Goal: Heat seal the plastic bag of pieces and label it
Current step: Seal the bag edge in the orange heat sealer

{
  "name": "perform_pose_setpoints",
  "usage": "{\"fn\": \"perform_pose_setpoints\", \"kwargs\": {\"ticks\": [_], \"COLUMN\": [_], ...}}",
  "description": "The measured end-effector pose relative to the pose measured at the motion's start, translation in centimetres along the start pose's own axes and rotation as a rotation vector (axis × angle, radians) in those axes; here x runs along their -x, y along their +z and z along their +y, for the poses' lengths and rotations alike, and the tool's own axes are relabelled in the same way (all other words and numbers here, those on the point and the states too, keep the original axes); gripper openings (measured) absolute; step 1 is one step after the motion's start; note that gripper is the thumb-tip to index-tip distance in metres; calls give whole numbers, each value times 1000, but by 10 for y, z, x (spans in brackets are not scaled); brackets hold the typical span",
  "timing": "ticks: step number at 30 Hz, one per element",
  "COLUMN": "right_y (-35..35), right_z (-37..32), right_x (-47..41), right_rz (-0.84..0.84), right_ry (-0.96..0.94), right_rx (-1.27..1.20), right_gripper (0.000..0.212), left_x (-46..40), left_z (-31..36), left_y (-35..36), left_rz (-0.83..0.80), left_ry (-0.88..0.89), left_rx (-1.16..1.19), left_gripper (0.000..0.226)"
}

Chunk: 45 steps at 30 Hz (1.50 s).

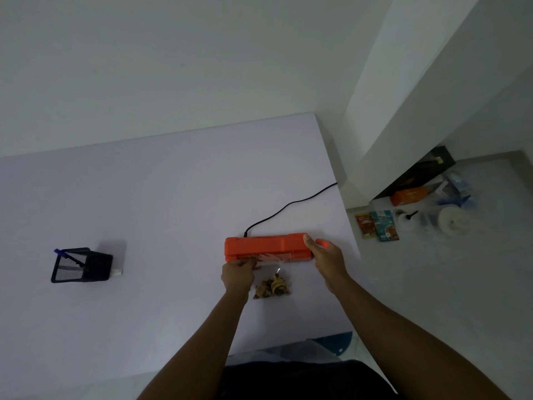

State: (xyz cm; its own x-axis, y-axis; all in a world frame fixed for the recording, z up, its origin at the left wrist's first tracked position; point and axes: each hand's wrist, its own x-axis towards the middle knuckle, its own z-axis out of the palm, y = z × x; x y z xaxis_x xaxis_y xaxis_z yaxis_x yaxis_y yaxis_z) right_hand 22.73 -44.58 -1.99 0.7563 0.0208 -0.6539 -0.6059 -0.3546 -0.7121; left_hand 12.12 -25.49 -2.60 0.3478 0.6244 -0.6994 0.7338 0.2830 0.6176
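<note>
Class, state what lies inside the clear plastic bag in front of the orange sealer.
Brown pieces sit heaped at the plastic bag's near end. Its mouth is tucked under the orange heat sealer, so the seam is hidden.

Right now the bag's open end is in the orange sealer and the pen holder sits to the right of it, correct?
Not quite. In the head view the bag is in the orange sealer, but the pen holder sits to its left.

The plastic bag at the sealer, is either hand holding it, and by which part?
The left hand pinches the plastic bag at its top left edge, beside the orange sealer. The right hand rests on the sealer's right end, not on the bag.
</note>
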Motion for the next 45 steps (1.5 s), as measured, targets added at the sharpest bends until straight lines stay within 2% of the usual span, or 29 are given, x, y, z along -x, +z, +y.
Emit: {"fn": "perform_pose_setpoints", "kwargs": {"ticks": [3,7,10,14,16,20,27,32,41,45], "right_y": [1,2,2,2,1,0,-1,-3,-4,-4], "right_z": [0,-2,-3,-7,-7,-8,-9,-8,-11,-13], "right_x": [4,8,9,11,11,11,12,12,14,12], "right_rz": [1,-11,-10,-7,-5,-11,17,13,-6,-8], "right_ry": [-7,-9,1,21,32,51,82,94,146,169], "right_rx": [-31,-54,-47,-24,-20,-30,-7,22,26,0], "right_gripper": [78,59,57,40,47,75,91,117,109,94], "left_x": [0,-2,-2,-2,-2,-2,-2,-2,-3,-2], "left_z": [0,-1,-1,-2,-2,-2,-1,-1,-2,0], "left_y": [0,-1,-1,-1,-1,0,0,0,0,0], "left_rz": [0,-2,-7,-9,-10,-9,-10,-10,-1,-2], "left_ry": [-4,-13,-19,-21,-20,-17,-14,-21,-17,-8], "left_rx": [1,-6,4,13,16,20,26,30,17,11], "left_gripper": [27,24,25,25,25,24,23,23,29,28]}}
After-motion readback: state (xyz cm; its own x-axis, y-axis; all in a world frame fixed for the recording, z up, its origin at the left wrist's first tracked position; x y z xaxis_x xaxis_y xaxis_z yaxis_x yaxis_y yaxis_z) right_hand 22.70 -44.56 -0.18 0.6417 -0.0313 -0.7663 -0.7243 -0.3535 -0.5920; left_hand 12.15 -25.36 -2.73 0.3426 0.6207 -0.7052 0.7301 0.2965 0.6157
